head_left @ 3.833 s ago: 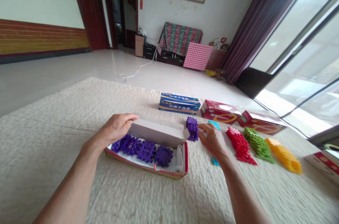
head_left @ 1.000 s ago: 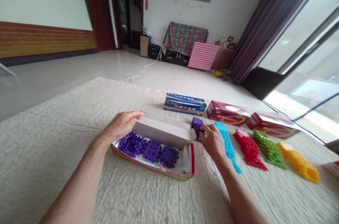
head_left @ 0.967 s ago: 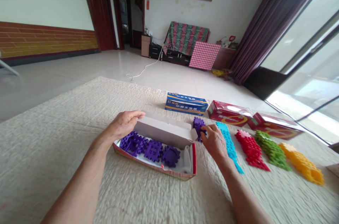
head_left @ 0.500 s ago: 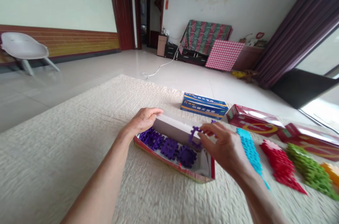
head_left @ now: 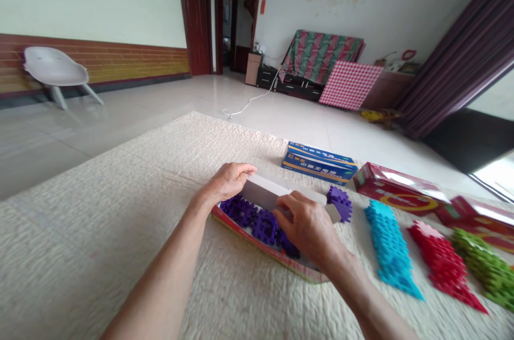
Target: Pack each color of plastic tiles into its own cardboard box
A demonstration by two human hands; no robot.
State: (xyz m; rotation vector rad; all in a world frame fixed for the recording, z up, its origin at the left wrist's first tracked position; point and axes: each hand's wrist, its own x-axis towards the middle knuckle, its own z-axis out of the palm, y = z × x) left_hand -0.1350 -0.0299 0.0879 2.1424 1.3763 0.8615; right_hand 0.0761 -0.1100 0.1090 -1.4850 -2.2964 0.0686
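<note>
Several notched purple plastic squares (head_left: 264, 226) are contained in an open red cardboard box (head_left: 249, 237), its white flap (head_left: 261, 191) gripped by the left fingers (head_left: 246, 168). Whether anything is grasped by the right fingers (head_left: 286, 202) above cannot be told.

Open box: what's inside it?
Purple pieces with notched edges lie in the box. The right hand hides much of its right end; what's under there can't be seen.
</note>
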